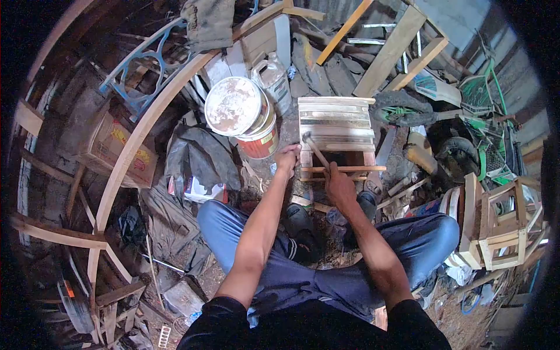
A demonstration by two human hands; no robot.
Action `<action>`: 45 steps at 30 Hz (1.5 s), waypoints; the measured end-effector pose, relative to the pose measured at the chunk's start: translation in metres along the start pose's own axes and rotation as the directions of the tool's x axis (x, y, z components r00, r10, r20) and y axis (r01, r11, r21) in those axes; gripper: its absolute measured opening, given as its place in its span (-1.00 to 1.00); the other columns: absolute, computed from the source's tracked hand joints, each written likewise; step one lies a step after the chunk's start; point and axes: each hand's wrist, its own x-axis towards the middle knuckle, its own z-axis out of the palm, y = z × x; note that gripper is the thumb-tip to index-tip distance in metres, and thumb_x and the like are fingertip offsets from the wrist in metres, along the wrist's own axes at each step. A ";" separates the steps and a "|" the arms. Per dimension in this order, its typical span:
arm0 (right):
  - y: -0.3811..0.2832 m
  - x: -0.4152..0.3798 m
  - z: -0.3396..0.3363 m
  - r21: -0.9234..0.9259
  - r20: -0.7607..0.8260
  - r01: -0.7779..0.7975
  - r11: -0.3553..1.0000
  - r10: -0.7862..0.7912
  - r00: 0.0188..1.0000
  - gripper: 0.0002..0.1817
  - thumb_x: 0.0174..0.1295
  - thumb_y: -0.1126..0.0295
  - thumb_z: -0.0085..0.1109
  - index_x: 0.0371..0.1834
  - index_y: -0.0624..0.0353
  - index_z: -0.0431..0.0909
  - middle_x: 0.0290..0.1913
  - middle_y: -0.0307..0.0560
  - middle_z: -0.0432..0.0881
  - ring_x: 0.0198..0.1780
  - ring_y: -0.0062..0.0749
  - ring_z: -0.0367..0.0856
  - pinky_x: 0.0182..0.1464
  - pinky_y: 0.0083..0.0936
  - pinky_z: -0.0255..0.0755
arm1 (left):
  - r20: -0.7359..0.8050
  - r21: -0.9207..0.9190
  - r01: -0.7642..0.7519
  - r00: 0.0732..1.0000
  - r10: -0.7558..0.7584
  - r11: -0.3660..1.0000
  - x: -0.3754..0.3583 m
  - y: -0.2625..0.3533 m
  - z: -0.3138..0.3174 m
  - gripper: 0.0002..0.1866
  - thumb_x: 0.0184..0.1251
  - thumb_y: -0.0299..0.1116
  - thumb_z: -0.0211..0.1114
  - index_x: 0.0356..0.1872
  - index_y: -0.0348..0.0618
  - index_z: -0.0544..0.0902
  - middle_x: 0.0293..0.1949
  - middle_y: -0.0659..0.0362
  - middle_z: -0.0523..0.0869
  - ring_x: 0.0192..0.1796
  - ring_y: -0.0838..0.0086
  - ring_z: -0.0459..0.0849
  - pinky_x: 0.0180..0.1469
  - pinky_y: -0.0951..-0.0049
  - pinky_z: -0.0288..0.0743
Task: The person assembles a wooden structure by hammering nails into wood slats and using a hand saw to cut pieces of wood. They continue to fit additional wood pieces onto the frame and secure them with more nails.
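From the head view, the person is sitting low on the ground with a small wooden stool [336, 131] standing just beyond the knees. The left hand [287, 158] is closing its grip around the stool's near left leg. The right hand [339, 185] is wrapping its grip around a hammer [315, 150], whose head is touching the stool's seat edge. A paint bucket [242, 115] is standing just left of the stool.

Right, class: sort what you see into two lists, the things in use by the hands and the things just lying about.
In use:
left hand
right hand
hammer
wooden stool

Lying about:
paint bucket
plastic jug
cardboard box
finished stool
green motorbike
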 end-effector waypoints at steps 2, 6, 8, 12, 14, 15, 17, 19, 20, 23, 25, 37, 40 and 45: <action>-0.005 0.000 0.001 0.031 -0.058 0.018 0.999 -0.016 0.998 -0.78 0.31 0.27 -0.10 -0.10 0.13 0.22 -0.48 0.26 0.60 -0.39 0.29 0.59 -0.38 0.16 0.42 | -0.006 0.007 0.005 1.000 -0.005 1.000 -0.005 0.005 0.002 -0.81 0.23 -0.45 0.31 -0.19 -0.30 0.59 -0.52 0.24 0.58 -0.57 0.59 0.47 -0.59 0.58 0.34; 0.008 -0.003 0.009 0.023 -0.086 0.101 0.995 -0.099 0.991 -0.77 0.34 0.22 -0.10 -0.14 0.14 0.25 -0.56 0.27 0.55 -0.47 0.31 0.54 -0.46 0.14 0.37 | -0.042 -0.067 0.050 0.998 -0.053 0.996 -0.002 0.003 0.002 -0.80 0.22 -0.43 0.32 -0.19 -0.30 0.59 -0.53 0.24 0.58 -0.60 0.60 0.45 -0.62 0.59 0.31; 0.011 0.003 0.009 -0.036 -0.049 0.055 0.998 -0.057 0.997 -0.77 0.35 0.22 -0.11 -0.14 0.14 0.25 -0.58 0.27 0.54 -0.48 0.31 0.53 -0.47 0.14 0.36 | -0.037 -0.082 0.038 0.998 -0.041 0.996 0.006 0.000 0.002 -0.84 0.21 -0.45 0.32 -0.23 -0.27 0.61 -0.56 0.27 0.55 -0.63 0.62 0.41 -0.65 0.60 0.25; -0.010 0.002 -0.002 0.095 -0.165 0.144 0.985 -0.127 0.978 -0.76 0.34 0.21 -0.10 -0.12 0.13 0.26 -0.57 0.30 0.54 -0.47 0.33 0.53 -0.45 0.16 0.37 | -0.027 -0.105 0.053 0.998 -0.056 0.993 -0.007 0.007 0.005 -0.87 0.21 -0.47 0.30 -0.24 -0.25 0.61 -0.57 0.30 0.54 -0.64 0.65 0.38 -0.67 0.62 0.20; -0.002 0.003 0.010 0.138 -0.210 0.216 0.967 -0.185 0.960 -0.75 0.34 0.20 -0.10 -0.11 0.13 0.26 -0.57 0.32 0.54 -0.48 0.34 0.53 -0.46 0.16 0.36 | -0.046 -0.113 0.040 0.998 -0.045 0.993 -0.010 0.007 0.004 -0.87 0.21 -0.48 0.30 -0.23 -0.25 0.60 -0.57 0.29 0.55 -0.63 0.65 0.39 -0.66 0.61 0.21; 0.020 0.004 0.032 0.080 -0.126 0.138 0.987 -0.127 0.984 -0.76 0.34 0.21 -0.09 -0.12 0.13 0.25 -0.57 0.32 0.53 -0.47 0.35 0.52 -0.45 0.16 0.35 | -0.024 -0.124 0.054 0.998 -0.058 0.991 -0.005 0.000 0.000 -0.86 0.22 -0.48 0.29 -0.22 -0.24 0.60 -0.56 0.29 0.55 -0.62 0.64 0.40 -0.65 0.61 0.23; 0.031 0.006 0.040 0.015 -0.064 0.069 0.998 -0.067 0.996 -0.76 0.34 0.21 -0.09 -0.14 0.13 0.25 -0.57 0.33 0.53 -0.46 0.35 0.51 -0.45 0.17 0.34 | 0.008 -0.134 0.054 0.999 -0.053 0.989 0.004 -0.001 -0.001 -0.86 0.23 -0.48 0.27 -0.20 -0.23 0.60 -0.55 0.29 0.55 -0.61 0.64 0.40 -0.63 0.61 0.24; 0.021 0.000 0.026 0.096 -0.059 0.105 0.990 -0.099 0.993 -0.78 0.35 0.22 -0.09 -0.14 0.13 0.24 -0.57 0.33 0.52 -0.46 0.37 0.50 -0.45 0.19 0.31 | 0.026 -0.135 0.074 0.997 -0.071 0.988 0.009 -0.008 -0.006 -0.86 0.27 -0.47 0.22 -0.18 -0.22 0.59 -0.48 0.25 0.61 -0.57 0.62 0.48 -0.62 0.60 0.26; 0.013 0.002 0.020 0.165 -0.070 0.093 0.982 -0.082 0.994 -0.75 0.35 0.23 -0.08 -0.11 0.18 0.27 -0.53 0.37 0.52 -0.39 0.39 0.50 -0.41 0.16 0.30 | 0.121 -0.190 0.137 0.986 -0.115 0.972 0.013 -0.015 -0.013 -0.83 0.36 -0.40 0.11 -0.11 -0.20 0.56 -0.34 0.20 0.65 -0.44 0.56 0.59 -0.52 0.60 0.41; -0.007 0.010 -0.019 0.300 -0.299 0.070 0.951 0.025 0.954 -0.73 0.33 0.21 -0.06 -0.14 0.19 0.29 -0.49 0.34 0.56 -0.40 0.38 0.53 -0.38 0.16 0.37 | 0.057 -0.465 0.210 0.976 -0.208 0.860 0.002 -0.026 -0.041 -0.78 0.42 -0.34 0.00 -0.06 -0.22 0.51 -0.17 0.15 0.67 -0.28 0.49 0.64 -0.35 0.58 0.54; -0.006 0.014 -0.044 0.375 -0.306 0.040 0.926 0.083 0.948 -0.70 0.33 0.18 -0.04 -0.15 0.22 0.30 -0.48 0.37 0.55 -0.37 0.40 0.52 -0.36 0.16 0.35 | 0.027 -0.362 0.186 0.982 -0.189 0.913 -0.006 -0.022 -0.049 -0.78 0.43 -0.34 -0.02 -0.06 -0.22 0.50 -0.15 0.14 0.66 -0.26 0.48 0.64 -0.33 0.59 0.55; 0.065 0.002 0.046 0.487 -0.380 -0.195 0.851 0.408 0.830 -0.50 0.27 0.09 0.06 -0.03 0.36 0.28 -0.25 0.41 0.55 -0.17 0.33 0.52 -0.18 0.02 0.37 | 0.360 0.695 -0.650 0.684 0.635 0.306 0.034 0.059 0.029 -0.75 0.17 -0.27 0.23 -0.20 -0.20 0.59 -0.23 -0.09 0.63 -0.13 0.02 0.58 -0.02 0.19 0.43; 0.067 0.011 0.065 0.569 -0.322 -0.201 0.797 0.441 0.837 -0.56 0.26 0.17 0.10 -0.03 0.31 0.26 -0.21 0.35 0.55 -0.14 0.31 0.52 -0.18 0.00 0.38 | 0.532 0.756 -0.655 0.630 0.565 0.019 0.051 0.088 0.061 -0.59 0.21 -0.17 0.19 0.00 -0.19 0.51 -0.04 -0.11 0.57 0.06 -0.02 0.49 0.13 0.11 0.34; 0.033 0.016 0.029 0.945 0.121 -0.280 0.166 0.622 0.774 -0.61 0.20 0.36 0.17 -0.01 0.26 0.25 -0.28 0.16 0.52 -0.19 0.21 0.53 -0.13 -0.15 0.39 | 0.639 0.754 -0.611 0.598 0.483 -0.241 0.122 0.097 0.082 -0.41 0.24 0.07 0.10 0.15 -0.16 0.42 0.15 -0.06 0.47 0.19 -0.01 0.42 0.30 0.07 0.16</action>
